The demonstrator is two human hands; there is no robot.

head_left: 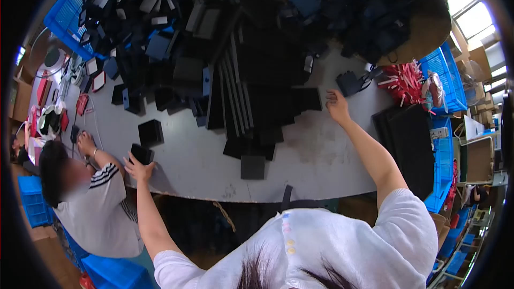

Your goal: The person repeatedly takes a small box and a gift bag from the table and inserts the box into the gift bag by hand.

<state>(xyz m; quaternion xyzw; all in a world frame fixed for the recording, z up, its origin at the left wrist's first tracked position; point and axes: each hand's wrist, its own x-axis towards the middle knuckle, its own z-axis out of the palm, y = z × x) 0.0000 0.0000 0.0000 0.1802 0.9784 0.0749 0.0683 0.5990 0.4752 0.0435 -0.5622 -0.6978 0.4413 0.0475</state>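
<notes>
My left hand (140, 170) is at the table's front left, its thumb and fingers around the near side of a small black box (142, 153). Another small black box (150, 132) stands just beyond it. My right hand (337, 108) reaches over the right part of the table, fingers loosely bent and apart, with nothing visible in them. Close beyond it lies a dark blue box (348, 83) with a dark ribbon or strap. Between my hands is a stack of black panels (235, 96), with a flat black square piece (252, 167) at its near end.
Many small boxes heap up before a blue crate (69, 27) at back left. More dark boxes fill a large brown container (428, 32) at back right. Red-and-white strips (400, 83) lie on the right. A co-worker (99, 198) sits close on my left, one hand on the table.
</notes>
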